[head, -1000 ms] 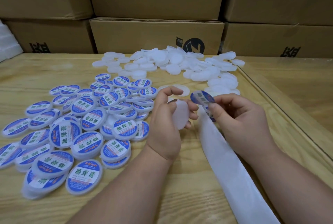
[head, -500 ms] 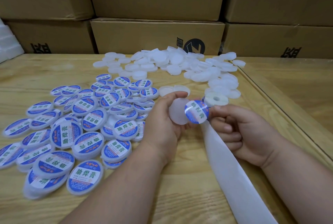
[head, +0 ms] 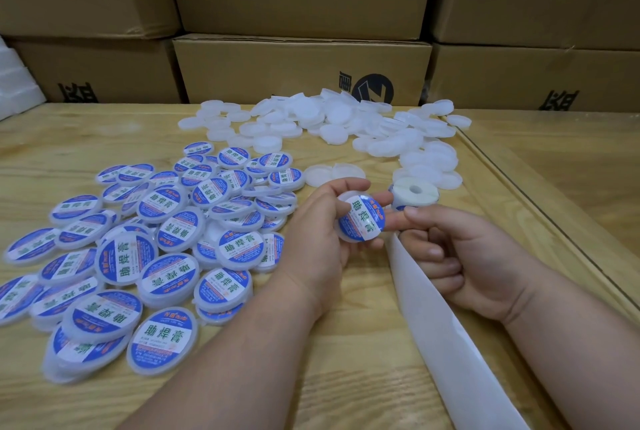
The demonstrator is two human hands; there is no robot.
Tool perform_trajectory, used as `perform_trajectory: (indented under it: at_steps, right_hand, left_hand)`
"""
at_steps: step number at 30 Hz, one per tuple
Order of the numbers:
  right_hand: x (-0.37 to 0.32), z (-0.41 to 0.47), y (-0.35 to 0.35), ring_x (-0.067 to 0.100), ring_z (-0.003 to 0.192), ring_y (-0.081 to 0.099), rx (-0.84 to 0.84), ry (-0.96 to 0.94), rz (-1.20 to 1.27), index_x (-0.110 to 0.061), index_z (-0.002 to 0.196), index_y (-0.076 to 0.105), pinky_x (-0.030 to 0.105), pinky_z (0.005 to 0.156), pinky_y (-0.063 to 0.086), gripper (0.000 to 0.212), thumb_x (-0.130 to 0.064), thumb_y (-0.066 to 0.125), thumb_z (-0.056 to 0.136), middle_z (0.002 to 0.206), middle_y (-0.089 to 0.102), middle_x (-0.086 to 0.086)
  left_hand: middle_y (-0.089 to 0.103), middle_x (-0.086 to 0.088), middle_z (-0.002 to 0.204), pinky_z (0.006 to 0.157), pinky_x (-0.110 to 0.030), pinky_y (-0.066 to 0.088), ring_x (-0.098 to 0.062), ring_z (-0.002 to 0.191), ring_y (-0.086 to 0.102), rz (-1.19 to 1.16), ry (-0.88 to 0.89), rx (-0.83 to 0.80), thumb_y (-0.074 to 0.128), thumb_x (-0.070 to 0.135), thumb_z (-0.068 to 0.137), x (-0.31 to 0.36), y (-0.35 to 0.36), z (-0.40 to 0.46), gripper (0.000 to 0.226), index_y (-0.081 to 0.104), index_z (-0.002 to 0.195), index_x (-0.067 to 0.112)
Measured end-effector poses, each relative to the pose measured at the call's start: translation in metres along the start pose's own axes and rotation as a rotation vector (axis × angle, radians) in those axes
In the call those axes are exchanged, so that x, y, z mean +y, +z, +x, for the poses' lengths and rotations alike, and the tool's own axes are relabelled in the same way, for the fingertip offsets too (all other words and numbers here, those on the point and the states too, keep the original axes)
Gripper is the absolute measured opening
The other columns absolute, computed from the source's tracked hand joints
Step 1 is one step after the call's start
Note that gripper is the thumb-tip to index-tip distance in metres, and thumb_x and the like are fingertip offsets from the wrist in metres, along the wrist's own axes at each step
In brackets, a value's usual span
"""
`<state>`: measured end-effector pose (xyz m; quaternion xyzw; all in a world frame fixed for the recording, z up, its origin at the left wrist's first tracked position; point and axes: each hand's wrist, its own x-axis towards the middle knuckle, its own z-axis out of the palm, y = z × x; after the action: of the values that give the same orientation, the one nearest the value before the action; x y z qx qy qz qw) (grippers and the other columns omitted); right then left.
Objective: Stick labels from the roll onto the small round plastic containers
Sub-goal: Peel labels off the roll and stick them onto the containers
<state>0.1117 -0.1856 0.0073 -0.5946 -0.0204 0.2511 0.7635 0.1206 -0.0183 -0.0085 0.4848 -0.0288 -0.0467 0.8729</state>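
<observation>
Centre frame: left hand (head: pixel 317 239) is pinching container (head: pixel 360 222), label on. Right hand (head: pixel 464 256), curled round liner (head: pixel 446 325), is seemingly thumbing it down. Next: drop onto labelled pile (head: pixel 145 256).

Two bare forearms come into view from the near edge of the worktop (head: pixel 346 377), with no sleeves, gloves, watch or rings showing anywhere on them. The left hand (head: pixel 318 242) and the right hand (head: pixel 464 256) are likewise uncovered, with short, unpainted fingernails visible on the right hand's fingers (head: pixel 433 251). Both forearms look broad and smooth, the left one nearer the middle of the worktop's near edge, the right one toward its right-hand corner.
</observation>
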Motion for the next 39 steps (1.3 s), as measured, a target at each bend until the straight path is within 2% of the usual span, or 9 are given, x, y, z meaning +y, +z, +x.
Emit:
perform_trajectory:
  at_steps: [4, 20, 25, 29, 32, 34, 36, 37, 39]
  right_hand:
    - [0.001, 0.0, 0.0, 0.003, 0.037, 0.019, 0.001, 0.0, 0.003, -0.014, 0.096, 0.08, 0.011, 0.035, 0.014, 0.036, -0.036, 0.065, 0.073, 0.053, 0.032, -0.004]
    - [0.001, -0.001, -0.002, 0.003, 0.038, 0.018, -0.003, -0.003, -0.019, -0.015, 0.098, 0.081, 0.012, 0.035, 0.015, 0.035, -0.036, 0.06, 0.08, 0.055, 0.032, -0.005]
    - [0.002, -0.001, -0.004, 0.004, 0.039, 0.018, -0.03, 0.014, -0.011, -0.008, 0.114, 0.075, 0.015, 0.036, 0.013, 0.046, -0.036, 0.063, 0.08, 0.055, 0.033, -0.005]
    - [0.001, -0.001, -0.005, 0.004, 0.039, 0.021, -0.047, 0.013, -0.001, -0.012, 0.114, 0.076, 0.014, 0.034, 0.017, 0.057, -0.042, 0.074, 0.065, 0.055, 0.034, -0.005]
    - [-0.001, -0.001, -0.007, 0.003, 0.038, 0.021, -0.057, 0.006, 0.045, -0.015, 0.117, 0.076, 0.014, 0.033, 0.02, 0.059, -0.042, 0.075, 0.065, 0.056, 0.032, -0.006]
    - [-0.001, -0.002, -0.009, 0.003, 0.038, 0.022, -0.088, 0.002, 0.06, -0.016, 0.12, 0.075, 0.014, 0.032, 0.021, 0.061, -0.043, 0.081, 0.065, 0.056, 0.032, -0.007]
    - [-0.001, -0.002, -0.009, 0.003, 0.039, 0.023, -0.128, -0.006, 0.059, -0.017, 0.121, 0.074, 0.015, 0.032, 0.021, 0.068, -0.045, 0.087, 0.06, 0.056, 0.032, -0.007]
    - [-0.001, -0.002, -0.009, 0.003, 0.039, 0.023, -0.135, -0.01, 0.062, -0.017, 0.121, 0.074, 0.015, 0.033, 0.021, 0.071, -0.046, 0.088, 0.058, 0.057, 0.032, -0.007]
    - [-0.001, -0.002, -0.01, 0.003, 0.039, 0.023, -0.12, -0.018, 0.087, -0.016, 0.119, 0.075, 0.015, 0.033, 0.021, 0.073, -0.045, 0.091, 0.054, 0.057, 0.032, -0.007]
  left_hand:
    - [0.076, -0.02, 0.104, 0.052, -0.029, 0.051, -0.031, 0.083, 0.073, 0.013, 0.008, -0.021, 0.043, 0.014, 0.067, -0.001, -0.001, 0.002, 0.041, 0.058, 0.105, 0.007]
    - [0.078, -0.014, 0.101, 0.055, -0.029, 0.053, -0.027, 0.087, 0.076, 0.098, 0.056, -0.026, 0.041, 0.003, 0.077, -0.004, -0.005, 0.002, 0.036, 0.062, 0.106, 0.01]
    - [0.078, -0.009, 0.101, 0.054, -0.027, 0.052, -0.033, 0.095, 0.075, 0.139, 0.102, 0.022, 0.04, 0.001, 0.073, -0.007, -0.003, 0.001, 0.041, 0.061, 0.107, 0.013]
    - [0.078, 0.002, 0.102, 0.057, -0.021, 0.053, -0.018, 0.094, 0.076, 0.216, 0.183, 0.108, 0.056, -0.001, 0.09, -0.009, -0.005, 0.002, 0.03, 0.06, 0.109, 0.022]
    - [0.078, 0.006, 0.105, 0.058, -0.018, 0.052, -0.013, 0.095, 0.075, 0.214, 0.177, 0.123, 0.066, -0.001, 0.091, -0.009, -0.008, 0.003, 0.039, 0.058, 0.117, 0.027]
    - [0.078, 0.006, 0.102, 0.058, -0.017, 0.052, -0.01, 0.092, 0.074, 0.234, 0.168, 0.141, 0.074, 0.006, 0.088, -0.008, -0.008, 0.003, 0.037, 0.063, 0.116, 0.028]
    - [0.079, 0.005, 0.094, 0.056, -0.017, 0.052, -0.008, 0.082, 0.074, 0.252, 0.168, 0.172, 0.073, 0.021, 0.092, -0.007, -0.007, 0.002, 0.02, 0.068, 0.111, 0.026]
    - [0.079, 0.004, 0.093, 0.053, -0.018, 0.051, -0.01, 0.081, 0.075, 0.241, 0.16, 0.181, 0.067, 0.029, 0.096, -0.005, -0.006, 0.001, 0.013, 0.069, 0.109, 0.025]
    - [0.08, 0.0, 0.094, 0.045, -0.021, 0.049, -0.018, 0.079, 0.077, 0.201, 0.139, 0.179, 0.05, 0.043, 0.104, -0.002, -0.003, -0.001, 0.024, 0.068, 0.108, 0.026]
